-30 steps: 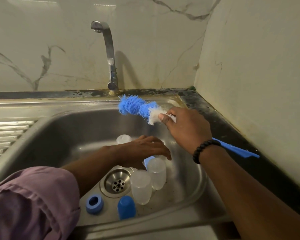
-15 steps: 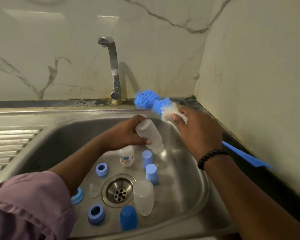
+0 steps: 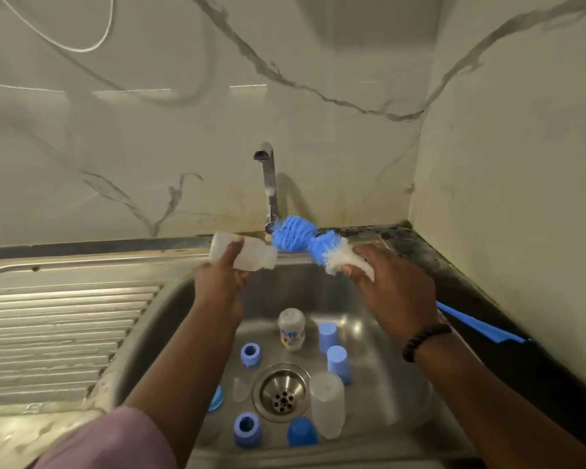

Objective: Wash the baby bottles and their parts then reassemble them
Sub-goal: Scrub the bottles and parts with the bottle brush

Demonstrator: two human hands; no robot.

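Note:
My left hand (image 3: 222, 277) grips a clear baby bottle (image 3: 257, 255), lying sideways above the sink's back rim, its open mouth facing right. My right hand (image 3: 391, 289) holds a blue and white bottle brush (image 3: 298, 236) near its bristles, the blue handle trailing behind my wrist. The bristle tip sits just at the bottle's mouth. Down in the sink (image 3: 386, 333) stand another clear bottle (image 3: 328, 404), a small printed bottle (image 3: 291, 329), blue caps (image 3: 338, 362) and blue screw rings (image 3: 250, 354).
The tap (image 3: 268, 177) rises behind the sink, no water running. The drain (image 3: 281, 390) lies in the basin's middle. A ribbed draining board (image 3: 58, 336) stretches left. A dark counter strip (image 3: 471, 282) and a wall close the right side.
My left hand has lifted the clear bottle from inside the basin up to the back rim. The brush has swung so its tip meets the bottle's mouth. The view has tilted upward.

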